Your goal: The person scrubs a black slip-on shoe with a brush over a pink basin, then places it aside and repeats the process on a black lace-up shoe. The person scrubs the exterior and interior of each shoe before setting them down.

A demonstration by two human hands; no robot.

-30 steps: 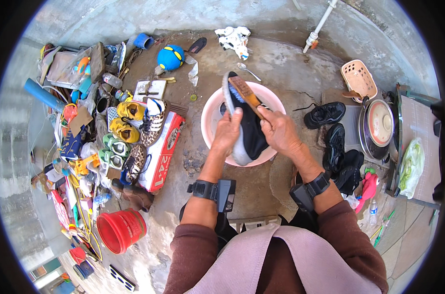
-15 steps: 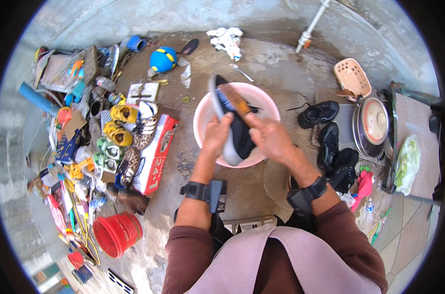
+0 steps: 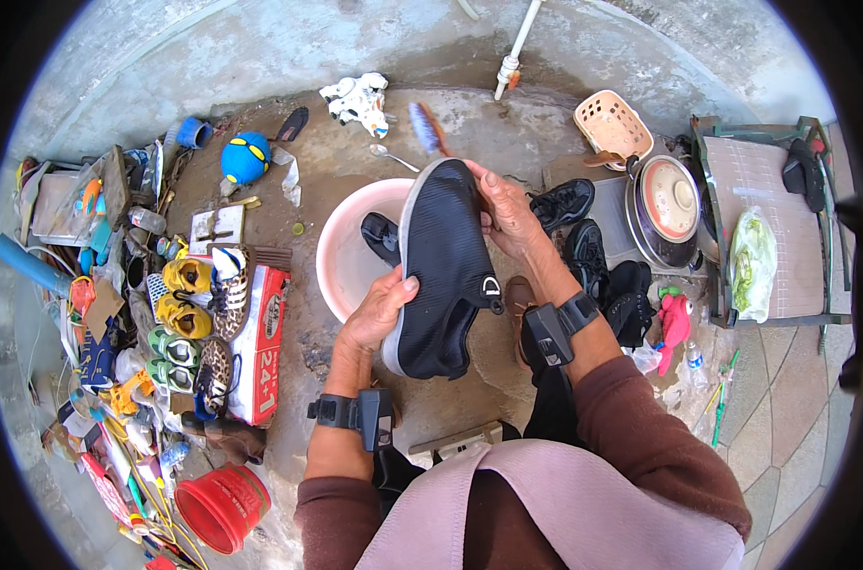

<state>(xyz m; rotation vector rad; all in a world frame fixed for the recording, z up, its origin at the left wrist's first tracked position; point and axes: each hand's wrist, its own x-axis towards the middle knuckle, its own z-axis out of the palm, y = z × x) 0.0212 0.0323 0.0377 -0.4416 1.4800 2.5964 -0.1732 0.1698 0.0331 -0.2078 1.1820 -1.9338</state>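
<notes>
My left hand [image 3: 377,309] grips a black slip-on shoe [image 3: 436,271] with a pale sole, raised over the right part of the pink basin [image 3: 338,271]. My right hand [image 3: 498,211] is closed at the shoe's upper right, holding a wooden brush [image 3: 429,127] with blue bristles, partly hidden behind the toe and blurred. A second dark shoe [image 3: 381,237] sits in the basin. Beside my right forearm stand black shoes [image 3: 587,255].
Left lie shoes [image 3: 189,318] by a red-white carton [image 3: 258,347], clutter, a red bucket [image 3: 220,505], a blue ball [image 3: 245,158]. Right are a peach basket [image 3: 612,125], a lidded pot [image 3: 667,195], a metal-framed stand [image 3: 783,247]. A spoon [image 3: 393,158] lies behind the basin.
The shoe has turned more upright, its outer upper now showing instead of its opening. The brush has moved up behind the toe. The whole view has shifted, the basin now further left.
</notes>
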